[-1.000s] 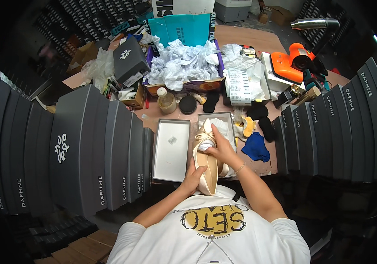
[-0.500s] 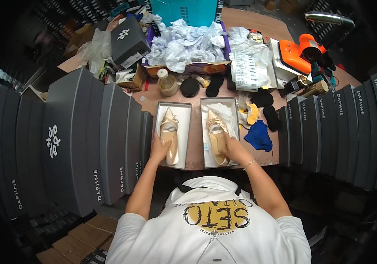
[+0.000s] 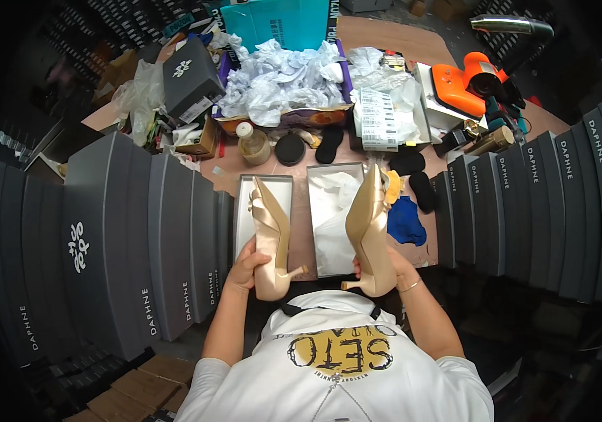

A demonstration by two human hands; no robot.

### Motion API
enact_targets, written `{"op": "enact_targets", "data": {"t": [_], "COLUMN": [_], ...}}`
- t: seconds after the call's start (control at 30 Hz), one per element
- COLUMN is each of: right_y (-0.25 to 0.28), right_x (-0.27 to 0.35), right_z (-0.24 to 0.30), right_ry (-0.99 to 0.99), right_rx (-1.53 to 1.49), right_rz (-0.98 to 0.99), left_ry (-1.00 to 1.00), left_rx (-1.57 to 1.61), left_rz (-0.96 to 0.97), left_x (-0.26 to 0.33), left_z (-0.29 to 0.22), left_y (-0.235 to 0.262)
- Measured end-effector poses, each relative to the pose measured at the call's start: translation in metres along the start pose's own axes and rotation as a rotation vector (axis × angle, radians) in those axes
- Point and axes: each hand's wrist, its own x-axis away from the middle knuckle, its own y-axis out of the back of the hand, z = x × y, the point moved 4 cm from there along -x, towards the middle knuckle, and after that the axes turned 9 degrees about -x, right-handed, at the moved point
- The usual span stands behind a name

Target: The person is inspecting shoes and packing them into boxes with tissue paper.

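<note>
centre frame, the left hand (image 3: 246, 266) has its fingers curled snugly around one beige heeled shoe (image 3: 267, 235); the right hand (image 3: 401, 271) grips the other shoe (image 3: 373, 246), fingers partly hidden. both toes point up-frame, heels inward, a paper-lined box (image 3: 325, 235) between them on the tabletop (image 3: 299, 204)!

The 2 forearms (image 3: 430, 320) reach forward, roughly level and well apart. The left hand (image 3: 245, 264) is curled in a grip, thumb pointing inward; the right hand (image 3: 401, 269) grips too, partly hidden, fingertips (image 3: 357, 266) showing.
</note>
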Motion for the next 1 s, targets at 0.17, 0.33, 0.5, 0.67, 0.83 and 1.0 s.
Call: {"op": "enact_targets", "data": {"t": [0.17,0.33,0.5,0.67,0.83,1.0], "right_y": [-0.040,-0.048,-0.041,-0.043,-0.050,-0.050], "right_x": [-0.017,-0.011,-0.012,-0.015,-0.028,-0.044], "right_z": [-0.030,-0.038,-0.038,-0.038,-0.037,-0.035], "right_ry": [-0.174,-0.220,-0.228,-0.220,-0.179,-0.145], "right_rx": [-0.348,-0.402,-0.325,-0.306,-0.364,-0.446], "right_rz": [0.364,0.304,0.334,0.341,0.350,0.352], "left_ry": [0.102,0.105,0.118,0.107,0.096,0.155], "left_rx": [0.387,0.319,0.320,0.304,0.383,0.466], "left_rz": [0.267,0.308,0.331,0.295,0.287,0.258], "left_x": [-0.012,-0.014,-0.014,-0.013,-0.016,-0.021], "left_z": [0.022,0.018,0.015,0.011,0.011,0.027], "left_y": [-0.082,-0.083,-0.084,-0.085,-0.085,-0.077]}}
